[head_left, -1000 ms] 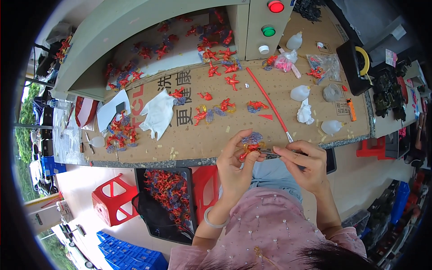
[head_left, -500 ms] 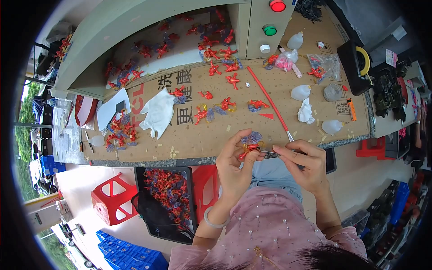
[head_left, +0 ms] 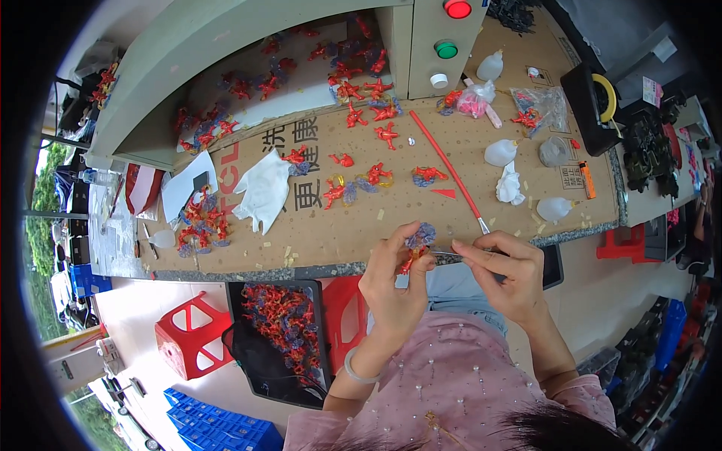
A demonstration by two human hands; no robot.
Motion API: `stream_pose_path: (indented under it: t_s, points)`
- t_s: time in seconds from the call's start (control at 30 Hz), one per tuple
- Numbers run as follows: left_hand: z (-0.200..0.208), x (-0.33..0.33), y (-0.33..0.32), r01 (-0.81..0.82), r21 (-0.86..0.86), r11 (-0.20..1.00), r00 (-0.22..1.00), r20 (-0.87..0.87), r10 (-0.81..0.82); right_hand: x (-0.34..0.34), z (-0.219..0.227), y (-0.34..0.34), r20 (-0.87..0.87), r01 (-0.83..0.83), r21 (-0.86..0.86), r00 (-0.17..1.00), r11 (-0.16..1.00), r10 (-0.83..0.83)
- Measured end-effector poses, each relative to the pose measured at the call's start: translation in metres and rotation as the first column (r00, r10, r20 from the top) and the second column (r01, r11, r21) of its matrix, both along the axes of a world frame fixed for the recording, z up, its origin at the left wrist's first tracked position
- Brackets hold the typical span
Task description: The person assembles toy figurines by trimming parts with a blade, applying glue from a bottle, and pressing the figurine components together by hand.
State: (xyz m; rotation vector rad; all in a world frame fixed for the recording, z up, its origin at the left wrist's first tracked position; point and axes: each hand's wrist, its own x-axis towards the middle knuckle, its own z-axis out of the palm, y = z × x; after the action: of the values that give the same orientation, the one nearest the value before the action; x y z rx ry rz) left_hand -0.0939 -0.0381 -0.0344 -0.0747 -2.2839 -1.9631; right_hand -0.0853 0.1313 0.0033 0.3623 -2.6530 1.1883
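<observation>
Near the table's front edge, my left hand (head_left: 396,289) pinches a small red toy figurine (head_left: 410,263) between thumb and fingers. A translucent purple piece (head_left: 421,235) sticks up from it, with some yellow beside it. My right hand (head_left: 508,274) is closed on a thin metal tool (head_left: 445,252), whose tip reaches the figurine; its exact kind is too small to make out. Just beyond my hands lies a red-handled brush (head_left: 451,173). Farther off are a red figurine with a purple base (head_left: 430,176) and a flat red triangular piece (head_left: 444,193).
More red figurines (head_left: 203,222) lie in a pile at the left and under a grey arched machine (head_left: 402,52). White squeeze bottles (head_left: 500,153), crumpled tissue (head_left: 510,186) and an orange lighter (head_left: 587,180) are at right. A black bin of figurines (head_left: 323,301) stands below the table, beside red stools (head_left: 188,334).
My left hand has turned the figurine, so the purple piece now stands more upright and shows its broad face. My right hand with the metal tool stays close to it, barely shifted.
</observation>
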Motion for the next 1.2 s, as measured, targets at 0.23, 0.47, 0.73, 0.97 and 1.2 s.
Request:
stream_pose_path:
  t_s: [0.23, 0.47, 0.73, 0.97, 1.2]
  points:
    - [0.010, -0.001, 0.000, 0.010, 0.141, 0.990, 0.990, 0.140, -0.030, -0.002, 0.006, 0.005, -0.214, 0.000, 0.189, 0.976, 0.982, 0.041]
    - [0.011, -0.004, -0.009, 0.122, 0.248, 0.961, 0.964, 0.200, -0.174, -0.007, 0.024, 0.013, -0.231, -0.066, 0.411, 0.957, 0.909, 0.174]
    - [0.015, -0.010, -0.023, 0.286, 0.208, 0.935, 0.908, 0.252, -0.334, -0.017, 0.041, 0.020, -0.187, -0.211, 0.513, 0.919, 0.832, 0.348]
    - [0.029, -0.015, -0.028, 0.371, 0.098, 0.924, 0.871, 0.310, -0.382, -0.024, 0.056, 0.016, -0.163, -0.297, 0.647, 0.846, 0.703, 0.507]
    - [0.034, -0.020, -0.033, 0.459, 0.006, 0.889, 0.852, 0.281, -0.442, -0.023, 0.055, 0.014, -0.142, -0.321, 0.689, 0.819, 0.650, 0.556]
